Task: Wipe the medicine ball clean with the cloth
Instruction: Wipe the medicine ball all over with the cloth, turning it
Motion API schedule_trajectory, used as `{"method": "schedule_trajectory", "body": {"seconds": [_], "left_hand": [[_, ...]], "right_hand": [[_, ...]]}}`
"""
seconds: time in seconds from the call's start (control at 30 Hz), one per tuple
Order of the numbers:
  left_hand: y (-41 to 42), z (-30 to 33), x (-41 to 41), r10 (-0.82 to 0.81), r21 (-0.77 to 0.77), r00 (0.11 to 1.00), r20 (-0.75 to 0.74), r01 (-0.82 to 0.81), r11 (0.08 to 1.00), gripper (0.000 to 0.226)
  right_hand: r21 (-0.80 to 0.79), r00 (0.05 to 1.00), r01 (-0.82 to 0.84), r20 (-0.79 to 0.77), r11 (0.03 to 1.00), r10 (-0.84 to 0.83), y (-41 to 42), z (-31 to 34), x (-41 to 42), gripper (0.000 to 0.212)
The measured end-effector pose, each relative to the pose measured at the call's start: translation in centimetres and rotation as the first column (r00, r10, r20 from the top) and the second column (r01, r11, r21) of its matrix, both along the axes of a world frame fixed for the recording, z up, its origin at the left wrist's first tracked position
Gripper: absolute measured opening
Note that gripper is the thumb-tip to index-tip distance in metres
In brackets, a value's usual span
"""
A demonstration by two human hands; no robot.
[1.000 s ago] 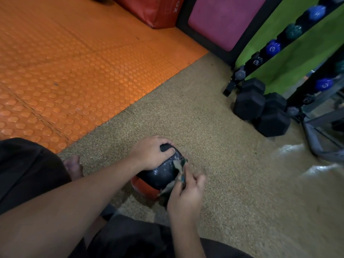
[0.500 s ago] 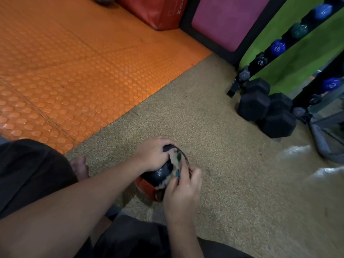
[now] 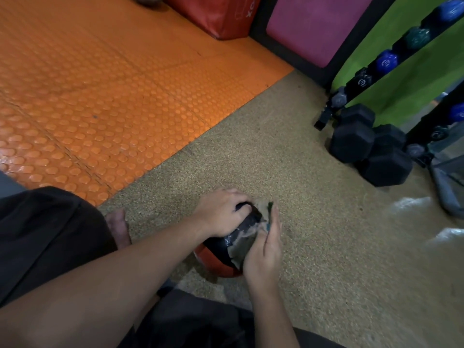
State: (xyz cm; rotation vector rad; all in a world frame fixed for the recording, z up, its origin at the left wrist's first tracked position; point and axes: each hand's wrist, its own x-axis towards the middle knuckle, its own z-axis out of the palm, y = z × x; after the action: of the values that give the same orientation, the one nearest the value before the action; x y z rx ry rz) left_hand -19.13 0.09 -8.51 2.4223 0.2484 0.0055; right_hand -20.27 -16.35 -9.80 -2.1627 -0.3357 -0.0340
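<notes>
Orange mat (image 3: pixel 100 91) meets speckled tan floor (image 3: pixel 326 259), where the black-and-red ball (image 3: pixel 221 257) sits. Left hand (image 3: pixel 221 214) curls its fingers over the ball's top; right hand (image 3: pixel 263 249) presses the cloth (image 3: pixel 244 243) flat against its side, fingers straight and together.

Black hex dumbbells (image 3: pixel 369 149) sit on the speckled floor (image 3: pixel 313 247) by a rack (image 3: pixel 391 61) of small dumbbells; orange studded mat (image 3: pixel 100 84) at its far-left edge.

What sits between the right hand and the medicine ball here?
The cloth: in the head view the right hand presses it flat against the medicine ball.
</notes>
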Motion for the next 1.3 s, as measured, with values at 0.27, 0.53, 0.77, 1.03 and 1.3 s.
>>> {"method": "schedule_trajectory", "body": {"seconds": [0.27,0.53,0.77,1.03,1.3], "left_hand": [[-0.3,0.0,0.1,0.084,-0.037,0.996,0.006,-0.084,0.996,0.055],[0.1,0.1,0.1,0.073,-0.053,0.997,-0.038,-0.075,0.996,0.047],[0.8,-0.3,0.2,0.116,-0.129,0.993,-0.005,-0.116,0.985,0.038],[0.0,-0.1,0.4,0.058,-0.048,0.998,-0.025,-0.06,0.997,0.036],[1.1,-0.5,0.4,0.112,-0.152,0.994,-0.004,-0.111,0.982,0.045]], "right_hand": [[0.003,0.996,0.091,-0.016,0.996,-0.091,1.3,2.3,1.0,0.042],[0.046,0.991,0.123,-0.066,0.991,-0.119,-0.2,1.0,-1.1,0.032],[0.097,0.937,0.208,-0.305,0.973,-0.17,0.7,2.6,0.4,0.031],[0.01,0.94,0.249,-0.246,0.969,-0.239,-2.0,1.5,0.5,0.021],[-0.157,0.996,0.071,0.073,0.985,-0.06,-2.0,1.9,-4.0,0.06]]}}
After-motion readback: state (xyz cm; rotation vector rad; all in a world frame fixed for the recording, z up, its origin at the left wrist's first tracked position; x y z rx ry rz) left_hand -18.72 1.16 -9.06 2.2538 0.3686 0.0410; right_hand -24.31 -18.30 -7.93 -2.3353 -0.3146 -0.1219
